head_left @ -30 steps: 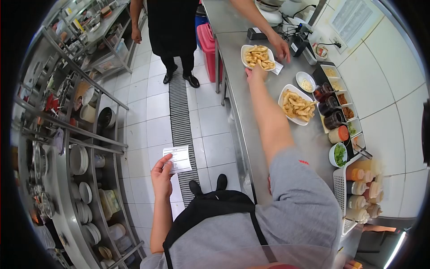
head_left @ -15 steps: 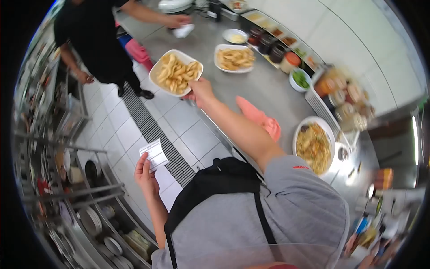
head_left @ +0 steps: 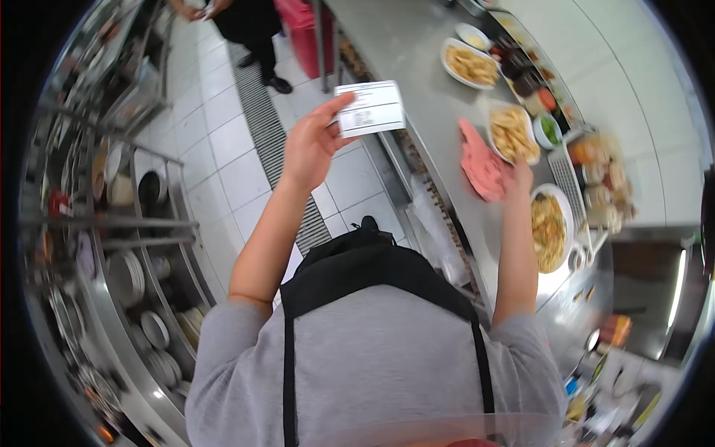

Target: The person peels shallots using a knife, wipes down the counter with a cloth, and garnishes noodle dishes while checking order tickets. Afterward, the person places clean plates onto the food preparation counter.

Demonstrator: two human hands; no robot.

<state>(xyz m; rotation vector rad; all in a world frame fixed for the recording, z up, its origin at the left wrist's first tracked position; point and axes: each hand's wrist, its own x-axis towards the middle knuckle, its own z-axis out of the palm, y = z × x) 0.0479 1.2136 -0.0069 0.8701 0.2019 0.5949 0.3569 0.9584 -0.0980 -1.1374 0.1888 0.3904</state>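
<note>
Head view: left hand (head_left: 311, 147) pinches a slip (head_left: 378, 113) at twelve o'clock, right hand (head_left: 519, 179) grips a bowl (head_left: 532, 130) at two!

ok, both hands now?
Left hand: closed, holding a printed paper slip.
Right hand: closed, holding a white dish by its edge.

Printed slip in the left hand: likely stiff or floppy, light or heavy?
The printed slip is probably light: the left hand pinches it at one side only. It likely has some stiffness, since its free side extends nearly flat. As a thin sheet, it would probably bend if pushed edge-on.
</note>
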